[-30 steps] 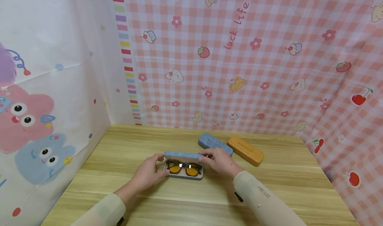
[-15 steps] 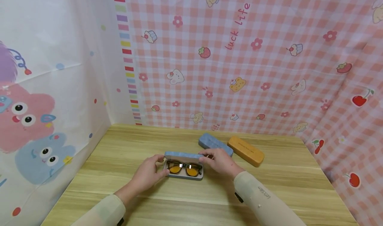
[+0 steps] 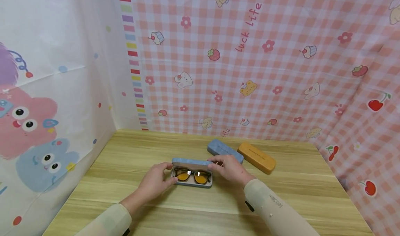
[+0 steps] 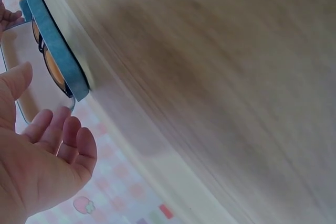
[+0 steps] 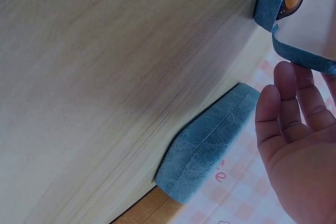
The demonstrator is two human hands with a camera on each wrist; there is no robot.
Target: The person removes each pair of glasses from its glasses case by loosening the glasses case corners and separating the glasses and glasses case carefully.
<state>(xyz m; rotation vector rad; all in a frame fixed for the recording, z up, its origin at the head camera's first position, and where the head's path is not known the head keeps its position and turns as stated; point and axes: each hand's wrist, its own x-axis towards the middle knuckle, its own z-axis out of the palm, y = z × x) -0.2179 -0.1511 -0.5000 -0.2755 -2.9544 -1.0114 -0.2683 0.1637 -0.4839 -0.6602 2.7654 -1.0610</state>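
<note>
A blue glasses case (image 3: 191,162) stands on the table in the head view with its lid raised. Inside lie dark-framed glasses (image 3: 200,177) with orange lenses. From the left, my left hand (image 3: 153,182) holds the case's end, thumb at the front corner and index finger at the lid. At the other end my right hand (image 3: 230,169) pinches the lid's corner between thumb and index finger. The left wrist view has the left thumb (image 4: 20,77) over the lid's pale lining. Fingertips (image 5: 284,72) of the right hand reach the lid's edge in the right wrist view.
Behind my right hand lies a second blue glasses case (image 3: 223,149), closed. An orange glasses case (image 3: 257,157), also closed, lies to its right. Printed cloth (image 3: 200,100) hangs along the back and both sides of the wooden table (image 3: 200,211).
</note>
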